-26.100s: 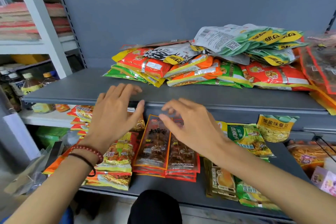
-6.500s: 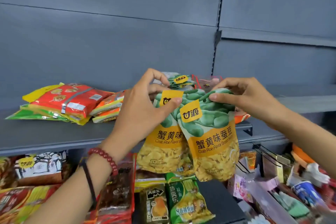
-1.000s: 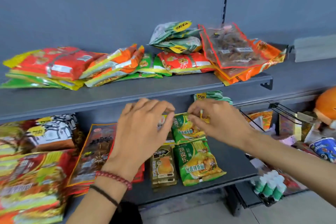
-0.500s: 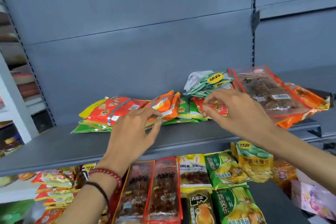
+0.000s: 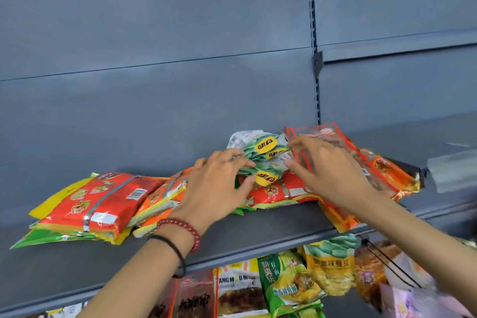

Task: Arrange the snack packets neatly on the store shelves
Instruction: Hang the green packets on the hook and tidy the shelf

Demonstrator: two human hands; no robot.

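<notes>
The green packets [image 5: 263, 153], a small stack with yellow labels, lie on the upper shelf [image 5: 258, 236] between the two hands, on top of a red packet [image 5: 281, 192]. From the left hand [image 5: 214, 188] the stack sits at about one o'clock; from the right hand [image 5: 329, 173] it sits at about ten o'clock.

The left hand's fingers [image 5: 232, 160] curl over the top of the stack's left end, and its thumb [image 5: 246, 183] comes up against the near edge beside the lowest yellow label, so the stack's end is held between fingers and thumb. The right hand's fingers are spread and slightly bent. Its forefinger and thumb tips meet the stack's right edge, while its other fingers lie over a clear red-edged packet [image 5: 326, 133] at twelve o'clock from the hand. Motion blur hides whether that thumb and forefinger pinch a green packet or only touch it.

At nine o'clock from the left hand a pile of red packets [image 5: 100, 204] lies flat on green and yellow ones, with orange packets [image 5: 165, 196] leaning against its right side. At three o'clock from the right hand an orange-and-foil packet [image 5: 389, 175] lies by the shelf's end. The left wrist wears a red bead bracelet [image 5: 180, 224] and a black band [image 5: 169, 244].

On the lower shelf, at six o'clock from the hands, a green noodle packet [image 5: 286, 284] lies beside a broad-bean packet [image 5: 331, 266].
</notes>
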